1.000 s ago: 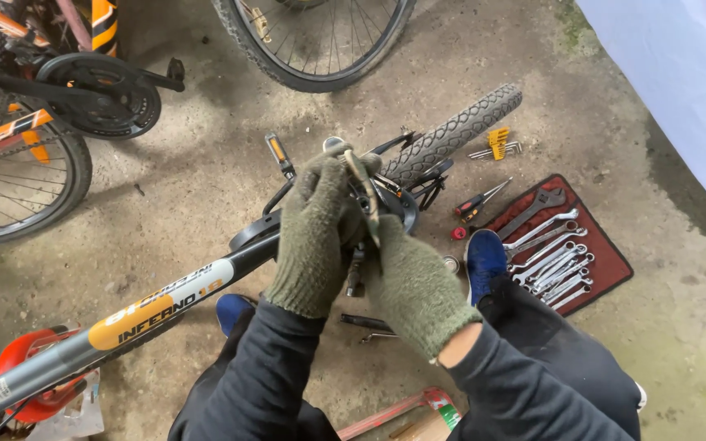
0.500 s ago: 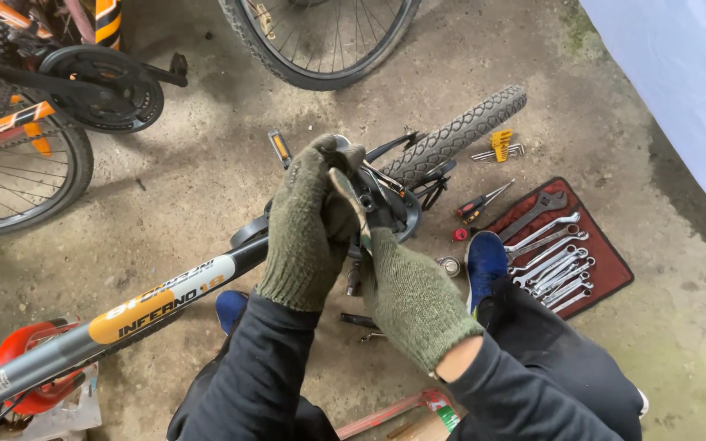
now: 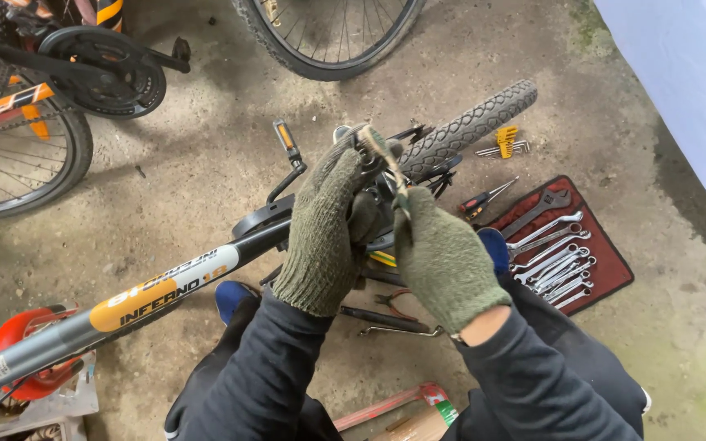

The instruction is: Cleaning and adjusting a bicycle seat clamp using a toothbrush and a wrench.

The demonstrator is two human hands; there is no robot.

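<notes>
The left hand (image 3: 328, 229), in a green knitted glove, is wrapping its fingers (image 3: 345, 175) closed around a small metal part (image 3: 361, 151) at the top of the bicycle's drivetrain, just above the point where the grey and orange frame tube (image 3: 157, 294) is running away down to the left of the knuckles. The right hand (image 3: 443, 257), gloved the same way, is clenching the lower end of a thin metal tool (image 3: 394, 175), whose shaft is rising from its fingertips and slanting up toward the left hand's fingers, so that the tip is meeting the held part; exactly what the tip is touching is hidden behind the gloves. Beyond both sets of fingers the knobby tyre (image 3: 471, 126) is lying on the concrete, and to the right of the right hand a red tool roll (image 3: 606, 261) is holding a row of spanners (image 3: 553, 261), with a screwdriver (image 3: 484, 198) and a yellow hex key set (image 3: 506, 140) near it. Pliers (image 3: 398, 302) are lying below the wrists. Judging from the grip, the work is going best if the left hand is keeping the part steady while the right is moving the tool in short, controlled strokes, since thick gloves are dulling the feel.
</notes>
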